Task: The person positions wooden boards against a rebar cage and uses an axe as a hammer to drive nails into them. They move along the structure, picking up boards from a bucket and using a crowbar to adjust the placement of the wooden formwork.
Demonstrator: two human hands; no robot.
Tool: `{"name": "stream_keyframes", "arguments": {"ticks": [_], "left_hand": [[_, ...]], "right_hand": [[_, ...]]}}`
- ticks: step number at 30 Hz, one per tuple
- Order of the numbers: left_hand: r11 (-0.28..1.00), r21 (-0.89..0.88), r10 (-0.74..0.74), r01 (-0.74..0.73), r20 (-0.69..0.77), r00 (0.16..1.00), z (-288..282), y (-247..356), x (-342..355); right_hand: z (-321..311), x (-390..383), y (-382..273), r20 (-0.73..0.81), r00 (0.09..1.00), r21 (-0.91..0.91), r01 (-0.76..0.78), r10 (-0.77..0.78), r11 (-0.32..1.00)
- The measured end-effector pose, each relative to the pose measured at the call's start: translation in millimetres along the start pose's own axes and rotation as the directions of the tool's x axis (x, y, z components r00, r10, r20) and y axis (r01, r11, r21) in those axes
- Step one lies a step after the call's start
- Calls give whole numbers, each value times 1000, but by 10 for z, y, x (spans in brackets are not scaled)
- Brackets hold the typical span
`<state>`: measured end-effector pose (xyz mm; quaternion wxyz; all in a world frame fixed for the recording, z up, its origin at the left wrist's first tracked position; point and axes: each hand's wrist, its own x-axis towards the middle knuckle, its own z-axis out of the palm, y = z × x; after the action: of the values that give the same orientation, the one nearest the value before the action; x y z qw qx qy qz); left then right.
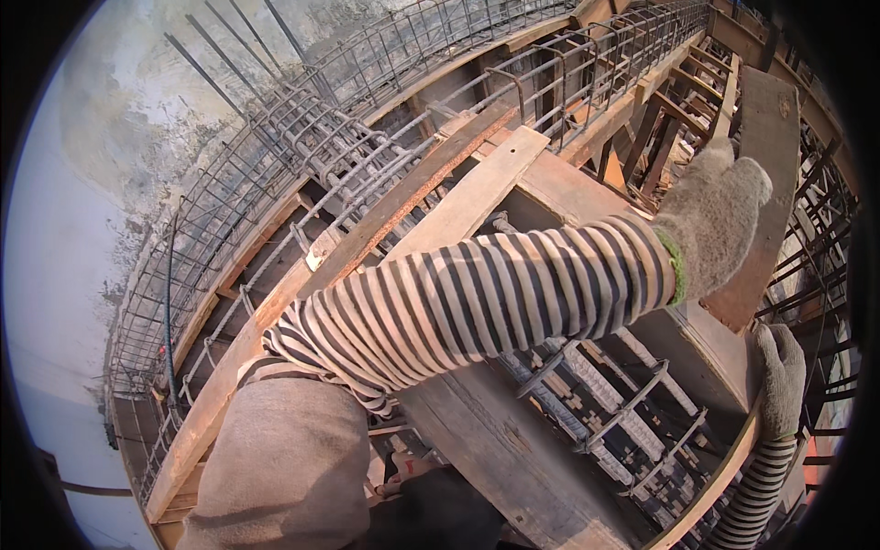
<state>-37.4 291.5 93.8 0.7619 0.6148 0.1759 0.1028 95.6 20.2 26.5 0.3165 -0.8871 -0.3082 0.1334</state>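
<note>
My left arm, in a black-and-white striped sleeve, reaches across the middle of the view to the right. At its end my left hand [713,225], in a grey knit glove with a green cuff, is closed against the left edge of a dark, weathered plank [768,124]. The glove covers part of the plank's middle, and the far side of the grip is hidden. Lower down, my right hand [782,380], gloved alike, points its fingers upward beside the plank's lower end and a thin timber edge [720,486]. Whether it grips anything is not clear.
A rebar cage [339,147] curves along wooden formwork at the upper left, with upright bars [240,46] sticking up. Loose timber strips [477,197] lie across the formwork. More reinforcing bars [632,412] run through an opening below my arm. Scaffolding [825,266] stands lower at the right.
</note>
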Motion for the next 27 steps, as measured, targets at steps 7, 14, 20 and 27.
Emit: {"name": "stream_keyframes", "arguments": {"ticks": [7, 14, 20, 27], "left_hand": [[887, 361, -259, 289, -129, 957, -2171, 1229, -1605], [209, 799, 163, 564, -597, 785, -2487, 6, -2285], [177, 778, 172, 603, -628, 759, -2590, 106, -2292], [198, 791, 275, 578, -611, 742, -3612, 309, -2320]], "right_hand": [[199, -36, -122, -208, 972, -162, 72, -106, 984], [249, -27, -31, -273, 954, -148, 83, -122, 985], [170, -54, -71, -271, 961, -71, 33, -51, 997], [243, -39, -114, -277, 960, -19, 38, -42, 999]]}}
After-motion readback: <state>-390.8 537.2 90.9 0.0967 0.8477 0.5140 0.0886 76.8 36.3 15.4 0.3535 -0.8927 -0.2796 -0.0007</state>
